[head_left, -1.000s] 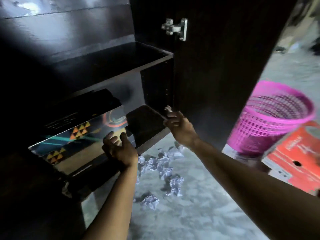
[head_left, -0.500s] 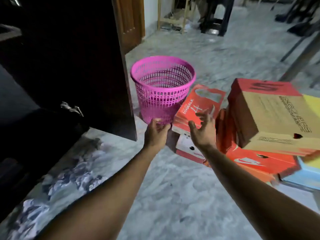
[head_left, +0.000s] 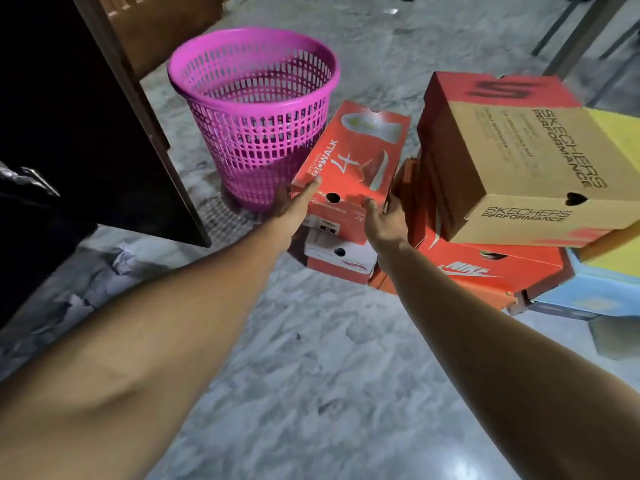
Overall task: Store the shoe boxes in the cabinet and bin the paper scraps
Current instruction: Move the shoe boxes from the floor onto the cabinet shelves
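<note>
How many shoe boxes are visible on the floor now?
6: red GoWalk box between both hands, white-red box beneath it, Skechers box, Nike box, blue box, yellow box. Others may be hidden.

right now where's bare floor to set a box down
Bare marble floor lies in front of the box stacks, between both forearms. Crowded: crumpled paper scraps by the dark cabinet door, and around the pink mesh bin.

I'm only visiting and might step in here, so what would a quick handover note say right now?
Left hand and right hand grip the near corners of the red GOwalk box, which lies on a white and red box.
More boxes beside it: Skechers Performance box on the Nike box.
Paper scraps lie on the floor by the cabinet; the pink bin looks empty.
Left: store these boxes, bin the scraps.
</note>
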